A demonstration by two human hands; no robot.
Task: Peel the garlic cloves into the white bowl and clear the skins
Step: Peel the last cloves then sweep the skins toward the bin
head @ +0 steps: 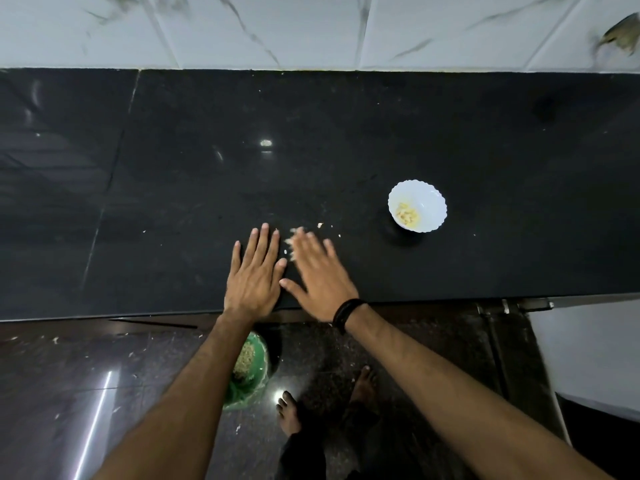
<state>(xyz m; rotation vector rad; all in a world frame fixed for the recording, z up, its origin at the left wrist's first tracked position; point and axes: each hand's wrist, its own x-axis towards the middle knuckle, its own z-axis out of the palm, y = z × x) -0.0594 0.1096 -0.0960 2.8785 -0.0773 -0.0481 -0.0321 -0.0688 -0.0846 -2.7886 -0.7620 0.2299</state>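
The peeling looks finished and the clearing step is in hand: the small white scalloped bowl [417, 206], standing right of centre on the glossy black stone counter [173, 188], already holds a little heap of pale peeled garlic cloves [408, 214]. Just below the middle of the frame both hands lie flat on the counter side by side, thumbs nearly touching. The left hand [254, 271] has its fingers [261, 242] straight and close together, holding nothing; the right hand [320, 275], blurred with motion and wearing a dark band at the wrist, is likewise spread flat with nothing gripped. Between and just above them sits a loose scatter of thin whitish garlic skins [290, 247], with a few stray flakes [320, 225] further toward the bowl. Below the counter edge, on the dark polished floor, a green round bin [258, 368] partly hidden by the left forearm already holds skins. The next move probably calls for herding the scraps together and drawing them over the near edge above that bin, then fetching the strays near the bowl without nudging it.
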